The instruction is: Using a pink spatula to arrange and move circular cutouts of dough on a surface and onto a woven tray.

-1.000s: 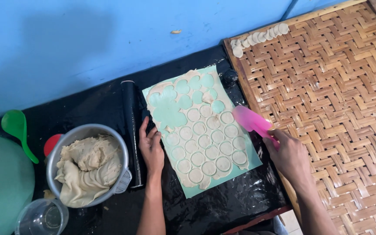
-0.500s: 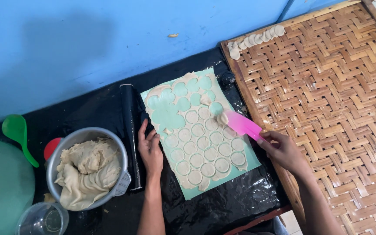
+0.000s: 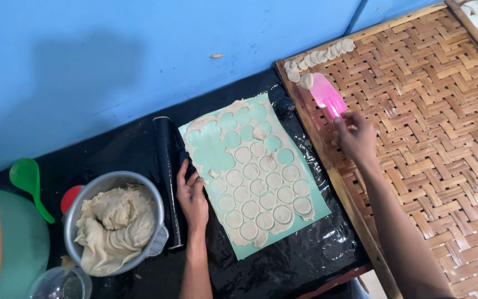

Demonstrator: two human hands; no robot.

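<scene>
A thin sheet of pale dough, cut into many round discs, lies on a light green mat on a black plastic-covered table. My left hand rests flat at the mat's left edge, beside a black rolling pin. My right hand holds a pink spatula out over a woven bamboo tray. One dough disc sits on the spatula's tip, next to a row of discs along the tray's far edge.
A metal bowl of lumpy dough stands left of my left hand. A green ladle, a green tub, a red lid and a clear cup are at the far left. A blue wall backs the table.
My right hand has lifted a disc off the dough sheet with the pink spatula and carried it up and right to the bamboo tray's far edge. My left hand stays in place.
</scene>
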